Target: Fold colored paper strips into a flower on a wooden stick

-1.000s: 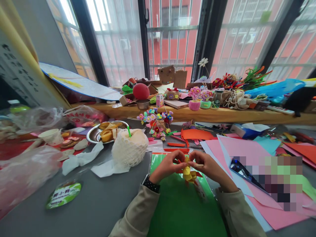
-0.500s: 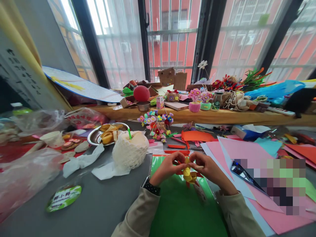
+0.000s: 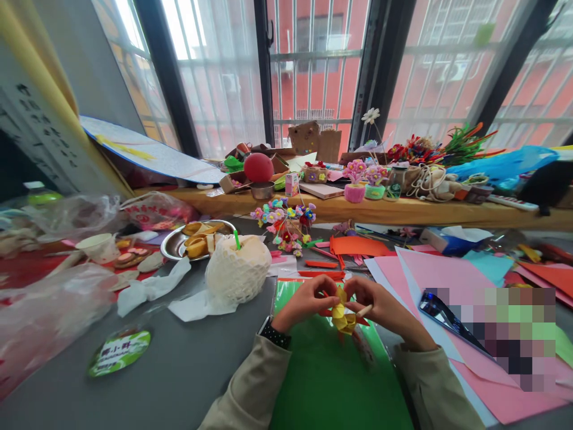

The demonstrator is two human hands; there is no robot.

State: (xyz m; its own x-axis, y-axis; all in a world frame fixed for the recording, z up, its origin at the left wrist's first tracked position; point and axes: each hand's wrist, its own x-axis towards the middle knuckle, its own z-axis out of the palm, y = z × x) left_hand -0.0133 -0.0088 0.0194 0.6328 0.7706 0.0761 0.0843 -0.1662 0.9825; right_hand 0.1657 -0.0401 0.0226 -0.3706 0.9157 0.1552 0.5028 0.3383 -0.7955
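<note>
A small yellow folded-paper figure (image 3: pixel 344 321) with red pointed paper pieces hangs between my hands, over the green mat (image 3: pixel 340 388). My left hand (image 3: pixel 307 304) pinches its upper left side with thumb and forefinger. From the other side my right hand (image 3: pixel 378 303) grips the figure's upper part, fingers closed. A pale, thin stick (image 3: pixel 365 311) also sticks out of the right hand's grasp. Fingers hide the spot where the paper is held. Under the figure, a narrow printed strip (image 3: pixel 363 348) lies on the mat, partly blurred.
Pink paper sheets (image 3: pixel 447 275) and a phone (image 3: pixel 454 322) lie to the right. A netted coconut (image 3: pixel 239 269) with a green straw and a metal bowl (image 3: pixel 168 248) stand to the left. Red paper strips (image 3: pixel 321 264) and a colourful flower bunch (image 3: pixel 286 224) sit behind the mat.
The yellow paper's upper part has shifted slightly between my fingers, and the pale stick has tilted a little. Both hands stay in nearly the same place. The whole view has drifted slightly.
</note>
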